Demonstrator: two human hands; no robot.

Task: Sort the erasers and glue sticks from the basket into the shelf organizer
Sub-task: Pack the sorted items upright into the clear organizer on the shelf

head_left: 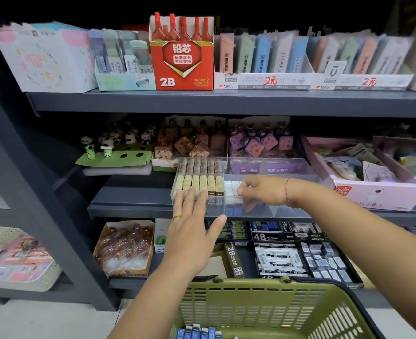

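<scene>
The left hand point(192, 231) is up and flat, its back to the camera, fingers straight and slightly spread, thumb swung out to the right. A thin gold ring point(176, 217) shows on one finger. Its bare forearm climbs from the bottom edge, leaning right. The right hand point(263, 192) reaches in from the right, higher and farther forward, with fingers point(244, 190) curled down and tips bunched; whether they pinch anything is hard to tell. A red string bracelet point(287, 192) circles that wrist, and the bare forearm runs off to the right edge. The two hands are apart.
</scene>
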